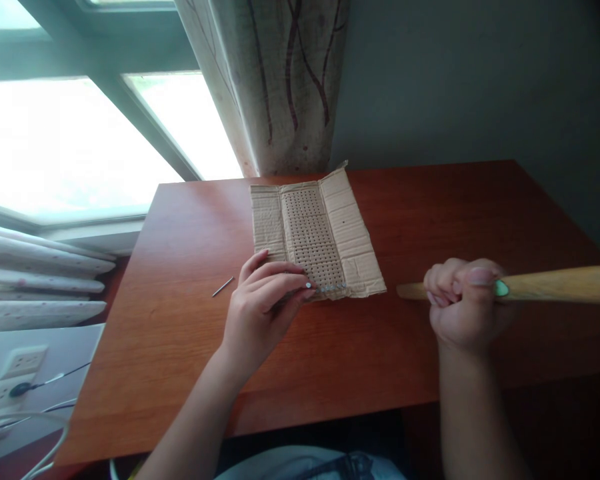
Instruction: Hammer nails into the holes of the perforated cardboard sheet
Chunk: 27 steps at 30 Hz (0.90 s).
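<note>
A piece of brown cardboard (360, 257) with folded side flaps lies on the table. Its middle panel carries a grid of small holes. Along its near edge runs a short row of shiny nails (335, 289). My left hand (263, 303) pinches a nail (309, 285) between thumb and fingers at that edge, its flat head facing up. Held sideways in the fist of my right hand (467, 300) is a wooden stick (560, 285) that thickens to the right and leaves the frame. A green patch shows beside my thumb. One loose nail (223, 287) rests left of my left hand.
The reddish-brown wooden table (180, 360) stretches under everything. Behind it hang a patterned curtain (280, 87) and a grey wall. A bright window (55, 147) stands at the left, with a wall socket (25, 363) and white cables lower down.
</note>
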Available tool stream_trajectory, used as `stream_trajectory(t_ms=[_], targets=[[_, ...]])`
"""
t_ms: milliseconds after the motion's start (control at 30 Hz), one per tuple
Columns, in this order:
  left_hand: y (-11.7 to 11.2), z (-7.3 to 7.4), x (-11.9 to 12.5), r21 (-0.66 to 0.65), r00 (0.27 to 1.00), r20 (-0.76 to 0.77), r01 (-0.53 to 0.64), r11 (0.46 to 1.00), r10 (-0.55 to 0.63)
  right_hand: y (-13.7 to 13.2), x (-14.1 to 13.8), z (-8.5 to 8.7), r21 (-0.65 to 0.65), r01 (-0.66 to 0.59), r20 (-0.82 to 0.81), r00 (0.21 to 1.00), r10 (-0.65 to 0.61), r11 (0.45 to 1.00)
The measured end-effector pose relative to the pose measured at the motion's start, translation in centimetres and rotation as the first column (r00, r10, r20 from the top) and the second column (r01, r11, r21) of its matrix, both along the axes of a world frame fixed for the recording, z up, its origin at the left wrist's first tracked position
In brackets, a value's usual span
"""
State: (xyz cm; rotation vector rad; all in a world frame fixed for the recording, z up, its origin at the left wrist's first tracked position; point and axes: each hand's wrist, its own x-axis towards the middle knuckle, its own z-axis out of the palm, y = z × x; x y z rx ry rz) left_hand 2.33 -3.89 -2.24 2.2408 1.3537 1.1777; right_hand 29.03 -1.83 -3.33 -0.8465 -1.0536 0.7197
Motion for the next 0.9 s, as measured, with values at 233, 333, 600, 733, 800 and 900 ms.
stream_trajectory(t_ms=[233, 333, 600, 733, 800, 900], targets=[[0.0, 0.0, 0.0, 0.019, 0.999, -0.006, 0.034, 0.999, -0.034, -0.1, 0.0, 0.0, -0.007, 0.004, 0.017, 1.000, -0.004, 1.000], [0.0, 0.1, 0.1, 0.002, 0.999, -0.010, 0.030, 1.000, -0.030, 0.0, 0.0, 0.1, -0.010, -0.010, 0.024, 1.000, 0.010, 1.000], [0.0, -0.1, 0.1, -0.004, 1.000, -0.008, 0.015, 1.000, -0.015, -0.2, 1.5, 0.7, -0.227, -0.191, 0.194, 0.952, 0.236, 0.955], [0.1, -0.3, 0.1, 0.020, 1.000, 0.000, 0.031, 0.999, -0.031, -1.5, 3.6, 1.9, -0.420, -0.185, 0.462, 0.800, 0.384, 0.889], [0.1, -0.3, 0.1, 0.022, 1.000, 0.004, 0.029, 0.999, -0.029, -2.1, 4.2, 3.1, -0.474, -0.138, 0.618, 0.651, 0.440, 0.870], [0.0, -0.4, 0.2, 0.025, 1.000, -0.002, 0.020, 0.999, -0.020, -2.7, 4.2, 5.3, -0.464, -0.133, 0.750, 0.467, 0.468, 0.876]])
